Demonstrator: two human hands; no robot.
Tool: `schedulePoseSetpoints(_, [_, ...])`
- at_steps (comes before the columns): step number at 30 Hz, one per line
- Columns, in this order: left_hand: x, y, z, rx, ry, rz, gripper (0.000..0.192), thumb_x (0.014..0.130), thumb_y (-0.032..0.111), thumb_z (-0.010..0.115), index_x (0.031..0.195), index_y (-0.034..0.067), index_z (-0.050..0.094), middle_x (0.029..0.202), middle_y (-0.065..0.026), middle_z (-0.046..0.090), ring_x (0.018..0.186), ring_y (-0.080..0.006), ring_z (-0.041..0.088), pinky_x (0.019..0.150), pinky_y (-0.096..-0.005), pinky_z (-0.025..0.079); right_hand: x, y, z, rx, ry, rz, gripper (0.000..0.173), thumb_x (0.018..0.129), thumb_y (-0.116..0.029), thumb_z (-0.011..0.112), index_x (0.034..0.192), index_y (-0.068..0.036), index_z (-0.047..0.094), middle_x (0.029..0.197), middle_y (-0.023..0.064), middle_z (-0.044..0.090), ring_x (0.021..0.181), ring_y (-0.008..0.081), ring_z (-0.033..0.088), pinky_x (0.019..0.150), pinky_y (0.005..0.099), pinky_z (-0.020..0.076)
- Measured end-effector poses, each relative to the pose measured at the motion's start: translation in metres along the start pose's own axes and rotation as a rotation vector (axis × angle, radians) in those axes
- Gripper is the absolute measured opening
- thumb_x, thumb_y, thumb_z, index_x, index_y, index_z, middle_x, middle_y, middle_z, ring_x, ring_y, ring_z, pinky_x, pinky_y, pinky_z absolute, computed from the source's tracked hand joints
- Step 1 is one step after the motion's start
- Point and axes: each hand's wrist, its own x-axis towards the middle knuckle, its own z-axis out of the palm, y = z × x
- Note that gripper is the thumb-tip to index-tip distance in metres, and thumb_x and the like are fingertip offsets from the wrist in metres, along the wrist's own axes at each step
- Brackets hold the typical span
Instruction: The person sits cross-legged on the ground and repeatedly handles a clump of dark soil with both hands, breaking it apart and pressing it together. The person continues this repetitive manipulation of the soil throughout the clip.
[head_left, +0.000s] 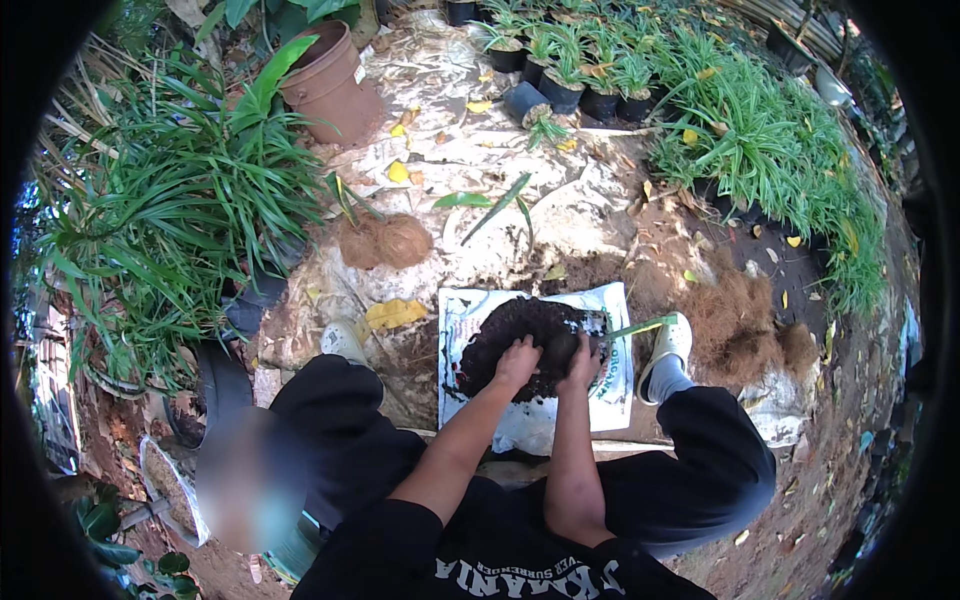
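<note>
A white printed plastic sack (465, 424) lies flat before me, with a spread of dark potting soil (495, 322) on it. Both hands press around a rounded clump of dark soil (559, 349). My left hand (517, 362) is on its left side, fingers bent and partly in the soil. On the right side sits my right hand (581, 364), its fingertips partly hidden. A long green leaf cutting (641, 327) with pale edges sticks out to the right from beside that hand. Whether its base is inside the clump is hidden.
Brown coconut fibre (742, 322) is heaped beyond my right shoe (670, 345). Two fibre balls (386, 241) bearing leaves lie ahead left. Loose leaf cuttings (499, 208) lie beyond the sack. A rusty brown bucket (334, 86) and potted spider plants (562, 86) stand farther off.
</note>
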Motion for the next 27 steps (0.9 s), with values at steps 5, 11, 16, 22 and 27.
schedulePoseSetpoints(5, [-0.005,-0.007,0.002,-0.161,0.054,-0.114,0.027,0.080,0.006,0.068,0.107,0.008,0.064,0.109,-0.0201,0.059,0.098,-0.0387,0.063,0.086,-0.0456,0.053,0.014,0.022,0.002,0.052,-0.021,-0.062,0.061,0.079,-0.026,0.074,0.128,0.001,0.049,0.113,0.0133,0.059,0.091,0.0243,0.062,0.081,0.0345,0.0522])
schedulePoseSetpoints(11, [-0.010,-0.007,0.002,-0.718,0.356,-0.333,0.024,0.083,0.004,0.061,0.105,0.008,0.069,0.108,-0.0163,0.068,0.105,-0.0326,0.063,0.089,-0.0383,0.051,0.012,0.039,0.004,-0.121,-0.145,-0.140,0.060,0.077,-0.024,0.072,0.126,0.003,0.053,0.108,0.0128,0.062,0.092,0.0221,0.061,0.082,0.0333,0.0501])
schedulePoseSetpoints(16, [-0.004,-0.001,0.001,-1.451,0.508,-0.599,0.022,0.090,0.011,0.055,0.107,0.005,0.068,0.108,-0.0164,0.068,0.103,-0.0253,0.064,0.088,-0.0337,0.049,-0.003,0.034,0.009,-0.233,-0.273,-0.146,0.058,0.079,-0.024,0.071,0.127,0.001,0.050,0.109,0.0126,0.061,0.092,0.0223,0.061,0.082,0.0332,0.0505])
schedulePoseSetpoints(22, [-0.012,0.014,-0.010,-1.278,0.540,-0.562,0.037,0.095,0.035,0.051,0.111,0.004,0.065,0.112,-0.0176,0.067,0.104,-0.0282,0.063,0.089,-0.0369,0.048,-0.023,0.026,0.019,-0.316,-0.296,-0.198,0.061,0.075,-0.023,0.077,0.124,0.000,0.049,0.108,0.0121,0.061,0.093,0.0209,0.060,0.082,0.0322,0.0498])
schedulePoseSetpoints(27, [-0.015,0.021,-0.022,-1.294,0.628,-0.608,0.036,0.096,0.034,0.049,0.111,0.007,0.066,0.107,-0.0175,0.068,0.103,-0.0345,0.064,0.088,-0.0404,0.049,-0.034,0.028,0.019,-0.305,-0.355,-0.284,0.055,0.072,-0.023,0.080,0.115,0.000,0.056,0.103,0.0109,0.062,0.094,0.0210,0.057,0.086,0.0324,0.0459])
